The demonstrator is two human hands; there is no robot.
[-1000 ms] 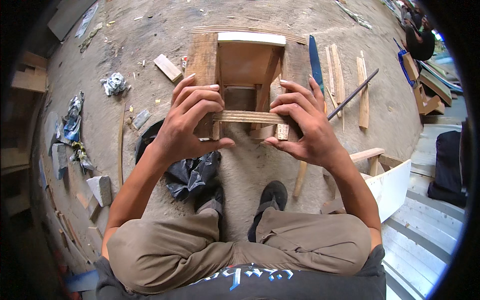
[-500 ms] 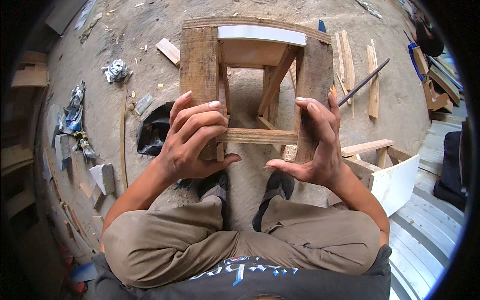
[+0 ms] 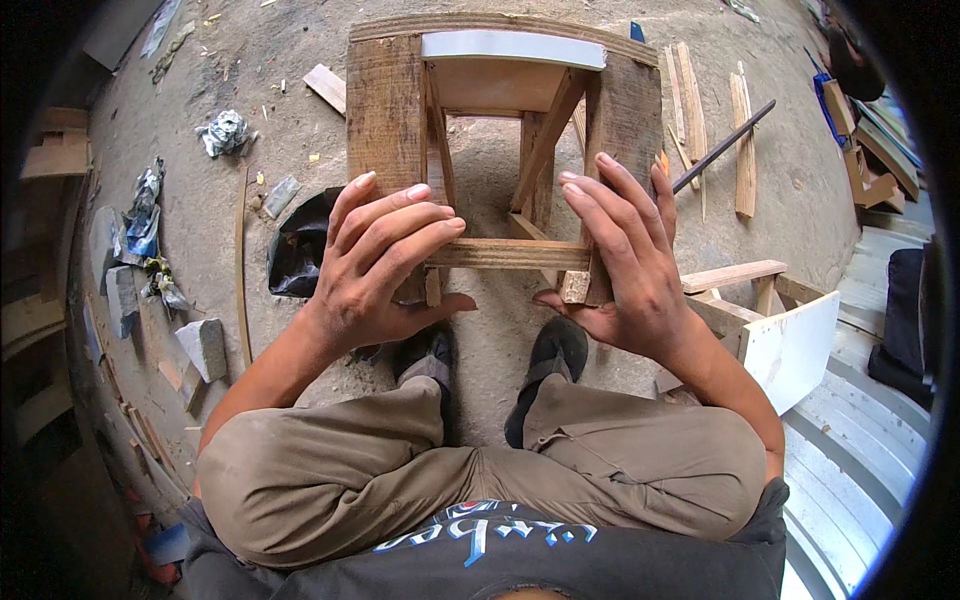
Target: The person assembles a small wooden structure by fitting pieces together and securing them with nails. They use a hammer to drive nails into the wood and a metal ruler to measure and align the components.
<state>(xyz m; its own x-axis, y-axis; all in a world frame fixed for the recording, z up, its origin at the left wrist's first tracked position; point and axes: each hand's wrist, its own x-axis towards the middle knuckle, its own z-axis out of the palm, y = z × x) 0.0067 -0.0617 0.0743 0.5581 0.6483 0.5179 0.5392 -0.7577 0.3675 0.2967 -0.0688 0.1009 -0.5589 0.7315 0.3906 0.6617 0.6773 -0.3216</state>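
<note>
A small wooden stool frame (image 3: 386, 110) is in front of me, its curved plywood edge at the far end and a white strip (image 3: 512, 47) just under it. Two wide, weathered boards form its sides, joined near me by a narrow crossbar (image 3: 508, 254). My left hand (image 3: 372, 250) clasps the near end of the left board, fingers over it and thumb below. On the right board's near end, my right hand (image 3: 632, 262) has a similar hold, its fingers fairly straight and its thumb partly hidden behind the wood. A diagonal brace (image 3: 548, 138) shows inside the frame.
A second wooden frame with a white panel (image 3: 790, 352) stands at right beside corrugated metal sheets (image 3: 850, 440). Wood strips (image 3: 742, 150) and a dark rod (image 3: 725, 145) lie beyond. At left are a black plastic bag (image 3: 298, 245), concrete blocks (image 3: 203, 348) and crumpled foil (image 3: 224, 133).
The stool frame and both hands have shifted slightly up and left in the view. The fingers of my right hand have straightened along the board.
</note>
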